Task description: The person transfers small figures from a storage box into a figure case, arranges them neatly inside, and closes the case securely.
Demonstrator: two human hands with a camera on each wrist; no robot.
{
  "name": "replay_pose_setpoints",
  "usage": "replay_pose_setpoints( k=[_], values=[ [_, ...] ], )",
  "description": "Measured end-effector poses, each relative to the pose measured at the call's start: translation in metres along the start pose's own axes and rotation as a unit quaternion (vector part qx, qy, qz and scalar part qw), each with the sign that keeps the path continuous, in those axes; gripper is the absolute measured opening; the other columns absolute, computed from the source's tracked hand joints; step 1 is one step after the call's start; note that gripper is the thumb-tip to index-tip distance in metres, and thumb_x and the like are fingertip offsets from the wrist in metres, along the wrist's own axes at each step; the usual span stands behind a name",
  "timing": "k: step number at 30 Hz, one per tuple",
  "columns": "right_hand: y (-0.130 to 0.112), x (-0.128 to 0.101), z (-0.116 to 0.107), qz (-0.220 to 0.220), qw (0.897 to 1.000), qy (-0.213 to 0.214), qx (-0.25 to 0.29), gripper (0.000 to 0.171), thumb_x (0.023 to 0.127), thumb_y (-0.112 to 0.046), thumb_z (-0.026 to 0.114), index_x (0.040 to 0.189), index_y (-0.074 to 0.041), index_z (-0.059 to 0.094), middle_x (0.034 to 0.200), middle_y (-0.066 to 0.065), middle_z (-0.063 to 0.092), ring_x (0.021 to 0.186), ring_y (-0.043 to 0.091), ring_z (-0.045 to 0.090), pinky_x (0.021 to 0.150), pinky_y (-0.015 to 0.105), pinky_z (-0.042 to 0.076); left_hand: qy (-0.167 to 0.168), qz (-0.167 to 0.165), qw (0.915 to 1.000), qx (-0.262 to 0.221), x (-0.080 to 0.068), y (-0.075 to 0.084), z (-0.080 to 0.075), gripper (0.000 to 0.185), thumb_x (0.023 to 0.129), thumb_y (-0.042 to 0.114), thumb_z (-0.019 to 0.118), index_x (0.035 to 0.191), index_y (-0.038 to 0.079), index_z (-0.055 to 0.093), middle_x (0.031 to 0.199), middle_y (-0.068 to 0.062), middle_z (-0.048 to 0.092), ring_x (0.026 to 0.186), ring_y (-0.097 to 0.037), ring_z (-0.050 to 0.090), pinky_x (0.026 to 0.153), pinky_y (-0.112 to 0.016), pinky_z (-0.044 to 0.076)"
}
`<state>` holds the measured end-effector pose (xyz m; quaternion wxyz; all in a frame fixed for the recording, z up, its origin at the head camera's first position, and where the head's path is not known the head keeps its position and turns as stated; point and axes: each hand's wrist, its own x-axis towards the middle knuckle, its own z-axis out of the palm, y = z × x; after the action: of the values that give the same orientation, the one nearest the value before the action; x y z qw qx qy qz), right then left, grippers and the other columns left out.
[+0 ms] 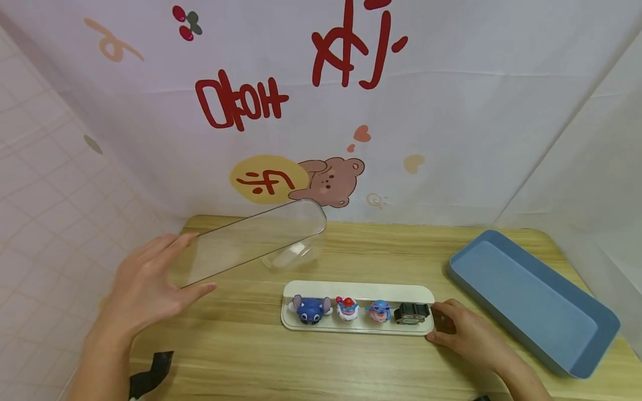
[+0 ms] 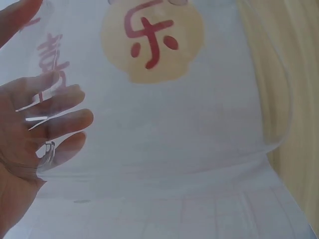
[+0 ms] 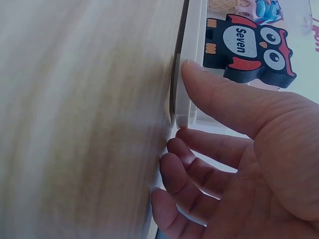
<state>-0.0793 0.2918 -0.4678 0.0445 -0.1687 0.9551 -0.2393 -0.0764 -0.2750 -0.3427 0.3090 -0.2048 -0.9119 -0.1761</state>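
Note:
My left hand (image 1: 145, 287) grips one end of a clear plastic cover (image 1: 256, 245), thumb on one side and fingers on the other. The cover is tilted above the table, left of a long white display base (image 1: 358, 291). My right hand (image 1: 468, 337) holds the base's right end, its thumb (image 3: 214, 92) against the rim. In a row on the base stand a blue big-eared figure (image 1: 309, 309), a white and red figure (image 1: 348, 309), a blue figure with sunglasses (image 1: 380, 310) and a black owl figure (image 3: 249, 47) marked "Seven".
A blue-grey tray (image 1: 531, 301) lies at an angle on the right of the wood-grain table (image 1: 251, 362). Behind the table hangs a white printed cloth (image 1: 451, 128). A black strap (image 1: 152, 376) shows beside my left wrist.

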Motion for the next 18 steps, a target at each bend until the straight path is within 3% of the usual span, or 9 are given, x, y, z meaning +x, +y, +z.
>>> replay_pose_setpoints(
  k=[7,12,15,18],
  values=[
    [0.001,0.001,0.000,0.000,1.000,-0.003,0.002,0.054,0.083,-0.037,0.089,0.123,-0.005,0.071,0.106,-0.008,0.063,0.087,0.004,0.055,0.072,0.029,0.052,-0.002,0.024,0.9992,-0.031,0.014,0.007,0.000,0.093,0.081,0.082,0.065,0.130,0.004,0.071,0.117,-0.012,0.075,0.102,-0.036,0.071,0.082,-0.047,0.051],
    [0.001,0.000,0.001,0.002,1.000,-0.004,0.001,0.055,0.083,-0.038,0.089,0.124,-0.005,0.071,0.106,-0.008,0.063,0.087,0.004,0.055,0.072,0.030,0.052,-0.007,0.028,0.9982,-0.052,0.026,0.016,-0.002,0.086,0.063,0.052,0.095,0.130,0.004,0.072,0.120,-0.011,0.074,0.106,-0.034,0.070,0.085,-0.043,0.051],
    [0.001,0.000,0.001,0.003,1.000,-0.005,0.002,0.055,0.083,-0.038,0.089,0.124,-0.006,0.071,0.106,-0.008,0.063,0.087,0.004,0.055,0.072,0.029,0.052,-0.008,0.039,0.9972,-0.064,0.035,0.022,-0.002,0.088,0.055,0.039,0.099,0.131,0.004,0.071,0.122,-0.009,0.074,0.108,-0.033,0.070,0.089,-0.039,0.050],
    [0.001,0.000,0.000,0.004,1.000,-0.006,0.003,0.055,0.083,-0.038,0.089,0.123,-0.005,0.071,0.105,-0.008,0.062,0.086,0.004,0.054,0.071,0.029,0.051,-0.006,0.058,0.9956,-0.074,0.043,0.028,-0.002,0.089,0.056,0.038,0.100,0.132,0.004,0.071,0.122,-0.009,0.074,0.108,-0.032,0.069,0.092,-0.036,0.048]
  ],
)
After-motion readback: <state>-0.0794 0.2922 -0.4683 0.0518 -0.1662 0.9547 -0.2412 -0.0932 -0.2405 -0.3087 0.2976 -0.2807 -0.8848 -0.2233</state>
